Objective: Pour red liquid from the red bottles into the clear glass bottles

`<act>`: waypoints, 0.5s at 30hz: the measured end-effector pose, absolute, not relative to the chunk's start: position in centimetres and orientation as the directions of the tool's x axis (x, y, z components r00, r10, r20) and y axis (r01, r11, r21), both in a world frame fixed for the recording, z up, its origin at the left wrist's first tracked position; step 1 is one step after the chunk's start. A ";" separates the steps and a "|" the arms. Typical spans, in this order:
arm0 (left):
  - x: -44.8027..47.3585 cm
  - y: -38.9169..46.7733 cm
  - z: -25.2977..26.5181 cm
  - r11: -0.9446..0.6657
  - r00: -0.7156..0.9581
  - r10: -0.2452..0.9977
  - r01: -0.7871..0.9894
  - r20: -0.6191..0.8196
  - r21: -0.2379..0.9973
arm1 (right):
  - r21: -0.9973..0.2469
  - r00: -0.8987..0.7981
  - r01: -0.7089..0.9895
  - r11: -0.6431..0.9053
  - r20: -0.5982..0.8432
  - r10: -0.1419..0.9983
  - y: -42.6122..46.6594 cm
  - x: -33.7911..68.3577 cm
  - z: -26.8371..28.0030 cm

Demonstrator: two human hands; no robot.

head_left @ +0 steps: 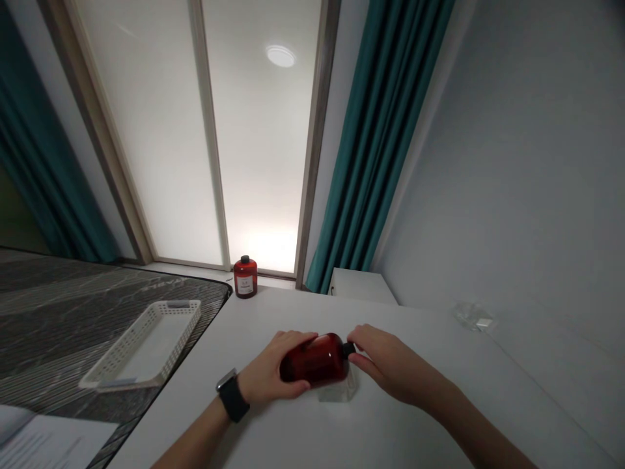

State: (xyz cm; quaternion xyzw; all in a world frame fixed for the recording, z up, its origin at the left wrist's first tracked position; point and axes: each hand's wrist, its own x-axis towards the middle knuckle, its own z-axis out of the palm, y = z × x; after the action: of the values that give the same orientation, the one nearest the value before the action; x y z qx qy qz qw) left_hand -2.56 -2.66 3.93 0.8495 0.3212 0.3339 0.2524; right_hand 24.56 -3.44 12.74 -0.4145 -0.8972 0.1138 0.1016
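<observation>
A dark red bottle (318, 359) lies tilted on its side above the white table, its black cap (348, 350) pointing right. My left hand (273, 366), with a watch on the wrist, is wrapped around the bottle's base end. The fingers of my right hand (378, 358) pinch the cap from the other side. Beneath the bottle a clear, box-like container (336, 391) rests on the table, partly hidden by the bottle. What is inside it I cannot make out.
Another red bottle (245, 279), labelled and black-capped, stands upright at the table's far left corner. A white perforated basket (146, 345) sits on the dark grey surface (63, 299) to the left, near papers (53, 443). Clear plastic (474, 316) lies by the right wall.
</observation>
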 end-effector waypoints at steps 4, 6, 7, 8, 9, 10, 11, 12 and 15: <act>-2.6 -2.6 4.1 -0.661 0.567 0.723 0.404 0.394 0.632 | -0.310 -0.607 0.741 0.596 0.073 0.792 -3.5 24.2 12.7; -2.3 -2.7 4.1 -0.680 0.547 0.722 0.445 0.425 0.582 | -0.304 -0.579 0.761 0.573 0.078 0.811 -3.4 23.9 12.2; -2.2 -2.7 4.1 -0.690 0.537 0.718 0.465 0.442 0.555 | -0.296 -0.567 0.772 0.563 0.080 0.820 -3.4 23.7 12.0; -2.1 -2.8 4.1 -0.697 0.526 0.715 0.485 0.460 0.529 | -0.281 -0.557 0.783 0.555 0.084 0.827 -3.3 23.6 11.8; -2.0 -2.9 4.0 -0.699 0.513 0.715 0.505 0.475 0.507 | -0.260 -0.548 0.793 0.551 0.092 0.831 -3.3 23.4 11.6; -1.9 -2.9 4.0 -0.697 0.496 0.717 0.523 0.489 0.491 | -0.235 -0.544 0.800 0.552 0.105 0.833 -3.2 23.3 11.5; -1.9 -3.0 4.0 -0.690 0.477 0.722 0.539 0.501 0.483 | -0.211 -0.546 0.801 0.560 0.124 0.829 -3.1 23.1 11.5; -1.9 -3.0 3.9 -0.680 0.458 0.731 0.548 0.506 0.487 | -0.197 -0.553 0.796 0.572 0.146 0.820 -3.0 23.0 11.6; -2.2 -2.8 3.7 -0.622 0.410 0.783 0.521 0.467 0.585 | -0.262 -0.578 0.742 0.618 0.217 0.786 -2.7 22.9 12.2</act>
State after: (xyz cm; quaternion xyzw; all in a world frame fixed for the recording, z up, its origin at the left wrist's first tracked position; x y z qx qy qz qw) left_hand -2.21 -2.80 3.75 0.8208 0.3972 0.3704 0.1771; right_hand 22.88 -2.70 12.23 -0.4314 -0.8855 0.0713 0.1570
